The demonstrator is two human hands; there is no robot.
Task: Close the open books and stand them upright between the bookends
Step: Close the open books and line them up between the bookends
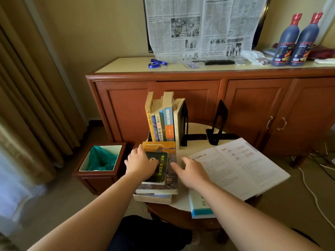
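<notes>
The left hand [140, 164] lay flat, fingers spread, on a small green book [159, 168] topping a stack [163, 185] of closed books at the tabletop's [182, 203] left edge. The right hand [192, 173] hovered open just beside the stack, gripping nothing, its far edge over an open book [241, 167] lying flat. Behind, upright books [164, 120] stood against one black bookend [185, 124]; a second bookend [218, 122] stood apart to the right. Another closed book [200, 207] lay under the right forearm.

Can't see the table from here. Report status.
Left hand flat on small green book atop closed stack. Right hand empty, beside open book. Nothing blocking spare bookend.
</notes>
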